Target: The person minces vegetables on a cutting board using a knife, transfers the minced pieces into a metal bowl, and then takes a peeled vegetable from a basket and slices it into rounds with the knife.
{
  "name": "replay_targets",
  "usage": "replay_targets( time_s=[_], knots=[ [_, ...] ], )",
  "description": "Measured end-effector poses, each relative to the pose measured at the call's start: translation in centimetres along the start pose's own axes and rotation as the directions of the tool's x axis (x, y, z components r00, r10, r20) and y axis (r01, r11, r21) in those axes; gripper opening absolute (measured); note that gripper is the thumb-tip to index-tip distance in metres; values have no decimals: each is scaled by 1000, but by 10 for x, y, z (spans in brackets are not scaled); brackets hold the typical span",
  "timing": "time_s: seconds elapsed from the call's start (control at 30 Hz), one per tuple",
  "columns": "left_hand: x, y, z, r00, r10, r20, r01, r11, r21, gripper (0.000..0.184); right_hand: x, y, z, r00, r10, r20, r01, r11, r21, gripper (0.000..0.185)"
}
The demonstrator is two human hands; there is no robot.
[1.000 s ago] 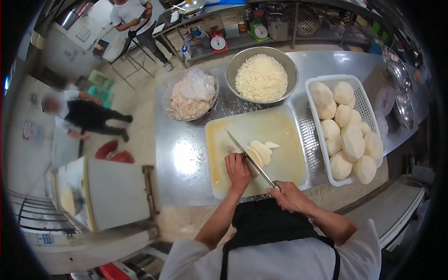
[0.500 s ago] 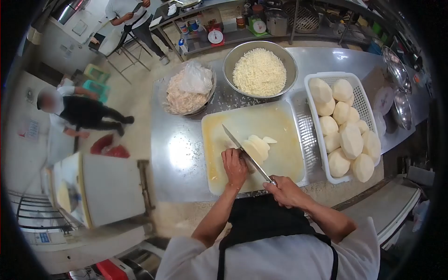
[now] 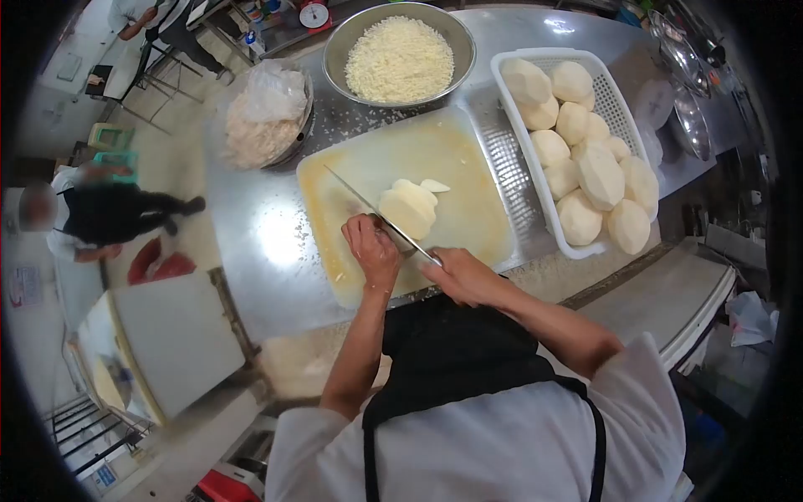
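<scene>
My right hand (image 3: 464, 276) is wrapped round the handle of a long kitchen knife (image 3: 358, 196). Its blade points away to the left, along the fingers of my left hand (image 3: 373, 249). Those fingers are curled and pressed down on a piece of peeled, pale root vegetable, mostly hidden by the hand and blade. Overlapping pale slices (image 3: 408, 207) lie just beyond the blade, with one small slice (image 3: 435, 185) beside them. All of it rests on a yellowed white cutting board (image 3: 468, 159).
Beyond the board stands a steel bowl (image 3: 329, 63) of finely chopped pale vegetable (image 3: 400, 63). Left of it is a bowl of pinkish shreds (image 3: 255, 130) with a plastic bag (image 3: 272, 92). A white basket (image 3: 556, 227) holds several peeled roots (image 3: 599, 174). Two other people are at left.
My view has shifted, so the table sits higher and further left. Both hands keep their hold, and the knife lies against the slices at nearly the same angle.
</scene>
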State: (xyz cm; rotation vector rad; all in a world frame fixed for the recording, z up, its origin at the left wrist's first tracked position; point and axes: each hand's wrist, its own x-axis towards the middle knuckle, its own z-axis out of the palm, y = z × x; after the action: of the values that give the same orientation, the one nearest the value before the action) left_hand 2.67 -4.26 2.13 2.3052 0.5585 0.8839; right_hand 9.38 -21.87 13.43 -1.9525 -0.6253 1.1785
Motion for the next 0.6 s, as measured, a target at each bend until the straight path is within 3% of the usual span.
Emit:
replay_targets(
  time_s=[0.07,0.17,0.27,0.47,0.57,0.6],
  knots=[
    [-6,0,-3,1000,0,4,0,1000,-13,14,35,31,20,998,-55,-39,54,998,-25,46],
    [-13,-4,-6,999,-34,23,35,999,-21,20,19,4,7,996,79,40,-81,996,33,46],
    [-10,-5,-2,997,-67,24,67,998,-11,21,-15,6,7,994,-87,-70,87,996,0,45],
    [-12,-4,-1,999,-33,-5,33,999,-10,21,6,-2,0,997,36,74,-43,995,86,45],
    [-9,-5,-2,999,-35,-9,35,999,-10,20,45,38,27,991,-125,-36,126,992,24,45],
    [-10,-7,-1,999,-37,-12,37,999,-6,20,37,31,22,998,-60,3,60,997,45,46]
  ],
)
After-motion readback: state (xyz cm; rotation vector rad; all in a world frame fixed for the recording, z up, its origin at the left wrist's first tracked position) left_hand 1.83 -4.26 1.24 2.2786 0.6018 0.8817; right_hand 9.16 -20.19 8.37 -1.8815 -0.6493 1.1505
